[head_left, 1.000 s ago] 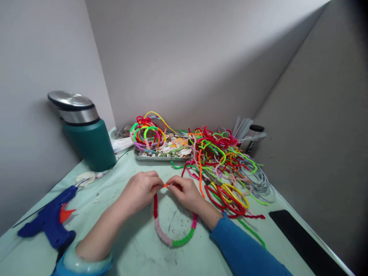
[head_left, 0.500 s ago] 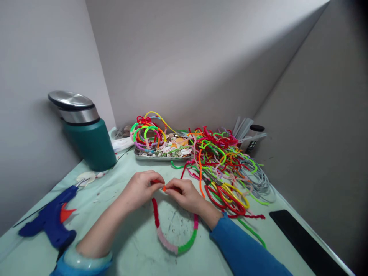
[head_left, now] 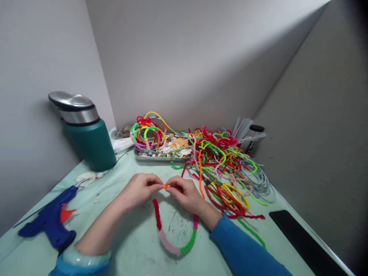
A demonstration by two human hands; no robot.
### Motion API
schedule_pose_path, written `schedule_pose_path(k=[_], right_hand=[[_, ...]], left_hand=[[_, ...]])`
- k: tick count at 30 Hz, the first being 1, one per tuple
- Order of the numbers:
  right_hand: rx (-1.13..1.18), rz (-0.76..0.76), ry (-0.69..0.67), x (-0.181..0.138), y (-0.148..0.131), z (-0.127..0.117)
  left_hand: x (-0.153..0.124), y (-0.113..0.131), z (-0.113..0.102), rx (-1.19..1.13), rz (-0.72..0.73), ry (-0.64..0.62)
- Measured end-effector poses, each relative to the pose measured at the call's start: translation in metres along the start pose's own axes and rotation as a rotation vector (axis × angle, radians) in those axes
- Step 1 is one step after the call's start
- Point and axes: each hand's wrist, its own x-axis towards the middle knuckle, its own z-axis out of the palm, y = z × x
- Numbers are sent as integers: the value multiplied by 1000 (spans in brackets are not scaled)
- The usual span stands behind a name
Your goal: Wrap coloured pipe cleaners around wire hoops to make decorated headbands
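Observation:
My left hand (head_left: 140, 188) and my right hand (head_left: 186, 194) meet above the middle of the table, fingertips pinched at either side of a small orange bit of pipe cleaner (head_left: 165, 186). From beneath my hands hangs a curved multicoloured pipe-cleaner strand (head_left: 188, 245), with red, pale pink, green and magenta sections. Its red end shows below my left fingers; the magenta part passes behind my right hand. Whether the orange bit belongs to this strand is hidden by my fingers.
Left of my hands lie a blue glue gun (head_left: 54, 214) and, behind it, a green bottle (head_left: 89, 143). A metal tray (head_left: 161, 158) of shells bears coiled pipe cleaners. Rightward are a tangled pipe-cleaner pile (head_left: 212, 142), scissors (head_left: 227, 195), grey cord (head_left: 260, 178) and a black strip (head_left: 304, 241).
More of the orange bit shows between my fingertips. The strand's red end has shifted slightly to the right, and my left hand has moved down a little.

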Motion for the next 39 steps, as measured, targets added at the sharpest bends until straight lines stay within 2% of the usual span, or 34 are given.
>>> schedule_pose_path(k=[11, 20, 26, 31, 39], right_hand=[[-22, -62, 21, 2, -2, 0], [-68, -23, 40, 1, 0, 1], [-79, -8, 55, 2, 1, 1], [-100, -10, 58, 1, 4, 1], [-175, -6, 39, 0, 7, 3]], left_hand=[[1, 4, 2, 104, -53, -22], [2, 4, 1, 201, 23, -15], [1, 6, 2, 204, 87, -65], [0, 3, 4, 267, 57, -112], [-2, 8, 7, 485, -3, -10]])
